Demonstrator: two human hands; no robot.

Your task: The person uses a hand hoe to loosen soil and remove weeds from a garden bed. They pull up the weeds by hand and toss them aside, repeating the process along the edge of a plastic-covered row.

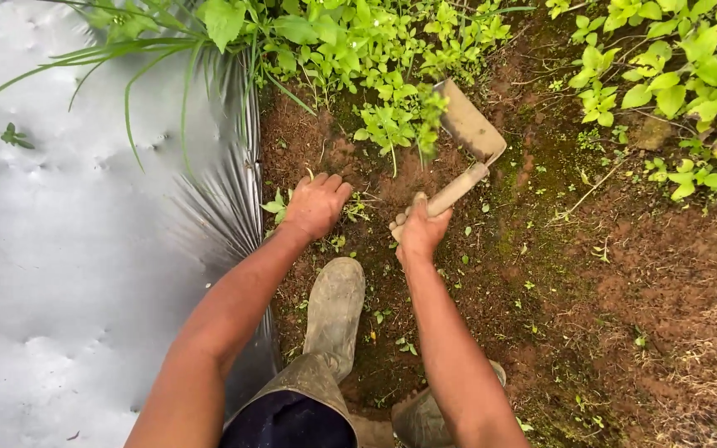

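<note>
The right hand [419,231] is clenched around the near end of the pale wooden handle of a short hand hoe [468,139], its fingers [402,221] wrapped tight over the grip. The hoe slants up and away to the right, so its flat, dull metal blade sits far of the hand, raised over the bare soil [475,249] and partly behind the leaves of a small green weed [392,124] that grows just left of it. The left hand [317,204] lies palm down on the ground to the left, well apart from the hoe; its fingers are curled and press into the earth beside a low weed seedling [275,205], but whether they grasp anything underneath cannot be told. Near the person, a muddy rubber boot [335,309] stands on the soil between the two forearms, and a second boot [421,419] shows at the near edge under the right arm. Along the left runs a sheet of silver plastic mulch [60,249], its crinkled edge meeting the soil, with long grass blades [151,58] arching over its far part. More leafy plants [682,83] crowd the far right corner.
</note>
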